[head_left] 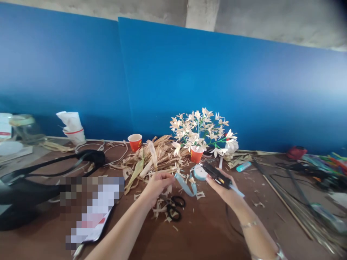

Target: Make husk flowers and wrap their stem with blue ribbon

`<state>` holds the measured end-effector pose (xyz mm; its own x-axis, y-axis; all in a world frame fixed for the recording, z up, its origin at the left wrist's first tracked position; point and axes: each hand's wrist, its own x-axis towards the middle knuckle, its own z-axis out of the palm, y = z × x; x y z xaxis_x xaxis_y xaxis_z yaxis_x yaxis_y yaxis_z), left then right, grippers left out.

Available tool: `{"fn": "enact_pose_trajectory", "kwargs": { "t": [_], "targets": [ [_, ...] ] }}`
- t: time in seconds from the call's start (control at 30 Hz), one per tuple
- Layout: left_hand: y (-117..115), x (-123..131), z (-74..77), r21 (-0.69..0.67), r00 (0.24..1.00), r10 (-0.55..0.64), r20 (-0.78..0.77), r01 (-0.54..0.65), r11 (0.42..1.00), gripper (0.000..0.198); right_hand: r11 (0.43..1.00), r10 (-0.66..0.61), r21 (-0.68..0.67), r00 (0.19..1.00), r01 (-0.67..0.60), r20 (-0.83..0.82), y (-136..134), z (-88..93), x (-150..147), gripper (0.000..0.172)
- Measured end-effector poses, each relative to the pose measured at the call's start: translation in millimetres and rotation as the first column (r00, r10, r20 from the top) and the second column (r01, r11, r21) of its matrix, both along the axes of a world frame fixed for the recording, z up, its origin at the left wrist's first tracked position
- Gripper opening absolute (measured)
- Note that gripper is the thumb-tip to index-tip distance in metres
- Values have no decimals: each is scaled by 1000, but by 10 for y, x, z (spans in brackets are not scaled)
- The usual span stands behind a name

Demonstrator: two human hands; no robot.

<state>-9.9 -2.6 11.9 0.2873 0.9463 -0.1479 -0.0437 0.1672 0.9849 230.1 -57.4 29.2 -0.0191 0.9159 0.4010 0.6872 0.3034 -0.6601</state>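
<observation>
Little gap shows between the fingers of the left hand (156, 187): thumb and forefinger are drawn together at the tips and appear to pinch the end of a light-blue ribbon (183, 186), though the exact contact is too small to make out. The ribbon sags in a loop at three o'clock from that hand; whether its lowest bend touches the table (206, 227) is hard to tell. It looks very light, soft and limp, likely a bit slippery, so a flat pinch near the end should control it best.

Farther out at three o'clock, the right hand (225, 193) curls its fingers round the body of a black hot glue gun (217, 176), its nozzle pointing to ten o'clock and a pale glue stick (237, 190) jutting from the rear toward four. The gun seems rigid and fairly light; the body is the place to grip, well clear of the nozzle, which may be hot.

Just beyond the loop, near the nozzle, sits a ribbon spool (200, 174). Black-handled scissors (170, 207) lie at five o'clock from the left hand, and dry corn husks (159, 153) heap up at twelve. Toward one o'clock, pale husk flowers (192, 130) stand in an orange-red paper cup (196, 156); their thin petals look fragile, so the green stems make the safer hold.
</observation>
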Motion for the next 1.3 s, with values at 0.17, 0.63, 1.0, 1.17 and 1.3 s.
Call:
{"fn": "enact_pose_trajectory", "kwargs": {
  "t": [0.17, 0.63, 1.0, 1.17, 1.3],
  "targets": [
    [20, 28, -22, 47, 1000, 1, -25, 0, 999, 22, 967, -199, -59, 878, 248, 435, -69, -17, 399, 11],
    [-23, 73, -35, 21, 993, -83, 84, 82, 996, 21, 955, -293, 46, 898, 294, 327, -117, -55, -84, 38],
    [-45, 93, -30, 83, 1000, 2, 4, -2, 997, 20, 995, 28, 96, 997, -21, -72, 39, -302, -883, 43],
    [-72, 140, -61, 92, 1000, 26, -12, -25, 995, 20, 976, -28, 211, 938, -49, 347, -25, -288, -806, 36],
    [-82, 173, -78, 50, 999, 28, -32, -26, 998, 16, 958, -84, 279, 873, -62, 481, -5, -336, -773, 26]
  ]
}}
